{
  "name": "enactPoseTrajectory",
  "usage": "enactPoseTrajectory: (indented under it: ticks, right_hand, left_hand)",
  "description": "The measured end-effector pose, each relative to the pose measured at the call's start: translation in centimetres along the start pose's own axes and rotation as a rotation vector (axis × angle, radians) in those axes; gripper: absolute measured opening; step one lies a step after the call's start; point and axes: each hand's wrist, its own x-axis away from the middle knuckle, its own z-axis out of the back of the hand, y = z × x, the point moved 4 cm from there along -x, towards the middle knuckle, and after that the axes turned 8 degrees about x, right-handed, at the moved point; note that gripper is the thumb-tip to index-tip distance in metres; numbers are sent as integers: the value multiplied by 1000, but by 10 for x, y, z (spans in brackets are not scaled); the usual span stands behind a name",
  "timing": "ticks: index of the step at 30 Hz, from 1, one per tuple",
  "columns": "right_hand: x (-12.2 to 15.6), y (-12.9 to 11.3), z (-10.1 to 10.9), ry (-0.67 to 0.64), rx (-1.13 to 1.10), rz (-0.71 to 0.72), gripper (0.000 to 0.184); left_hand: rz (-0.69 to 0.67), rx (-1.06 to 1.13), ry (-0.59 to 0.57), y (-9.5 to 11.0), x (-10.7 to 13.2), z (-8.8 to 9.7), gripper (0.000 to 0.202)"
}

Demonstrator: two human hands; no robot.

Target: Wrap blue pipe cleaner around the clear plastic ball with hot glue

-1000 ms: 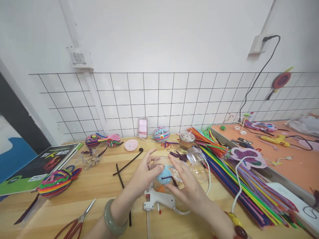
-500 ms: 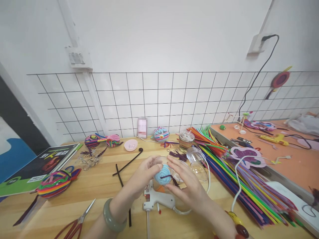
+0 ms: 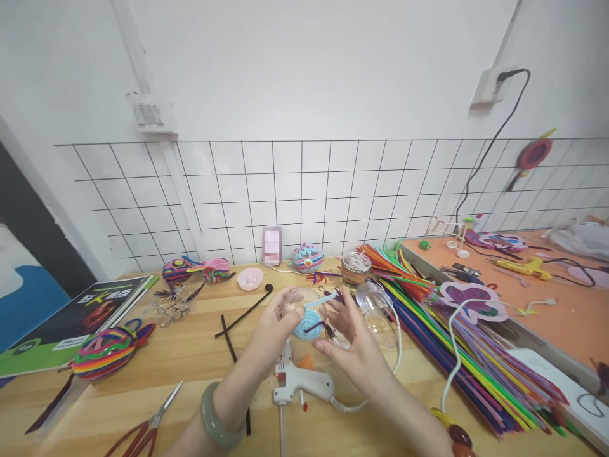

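Note:
My left hand (image 3: pixel 278 322) grips a clear plastic ball (image 3: pixel 304 295) from its left side, the thumb pressed on it. A light blue pipe-cleaner coil (image 3: pixel 307 324) covers the near face of the ball. A loose light blue strand (image 3: pixel 321 301) sticks out to the upper right, toward the fingers of my right hand (image 3: pixel 349 333). That hand is open beside the ball, thumb and fingers apart. A dark tassel (image 3: pixel 328 330) hangs over the coil between the hands. Below lies a white hot glue gun (image 3: pixel 304 381), its cord curving right.
Red-handled scissors (image 3: pixel 150 425) and black pipe cleaners (image 3: pixel 228 339) lie left of the glue gun. A large pile of coloured pipe cleaners (image 3: pixel 457 355) spreads at right. Behind the hands stand a glass cup (image 3: pixel 356 270), a pink dish (image 3: pixel 250 279) and a phone (image 3: pixel 271 246).
My right hand has drawn back from the ball, its fingers spreading. The light blue strand now stands out from the coil toward the right fingers. My left hand still holds the ball.

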Motion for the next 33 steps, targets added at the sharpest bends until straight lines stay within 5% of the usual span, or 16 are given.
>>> enactPoseTrajectory:
  ticks: [6, 10, 13, 16, 21, 26, 29, 33]
  right_hand:
    - [-4, -5, 7, -41, -37, -138, 36]
    - [1, -35, 11, -2, 106, 109, 19]
    - [7, -57, -1, -200, 149, 352, 22]
    - [10, -66, -7, -353, 152, 434, 23]
    - [5, -58, 11, -78, 124, 383, 23]
    - [1, -33, 28, 276, 39, 98, 18]
    - [-2, -27, 33, 324, -27, 36, 28]
    - [-5, -33, 37, 282, 145, 147, 30]
  left_hand:
    - [-97, -52, 164, 7, -4, 5, 61]
    - [-157, -9, 231, 4, -7, 12, 57]
    - [-179, 56, 233, 2, -7, 13, 50]
    - [-153, 181, 192, -1, -5, 10, 44]
    - [5, 310, 81, -9, 0, 1, 48]
    - [62, 295, -29, -14, 7, -10, 44]
    - [50, 258, -123, -16, 9, -16, 45]
    - [61, 206, -134, -19, 10, -16, 49]
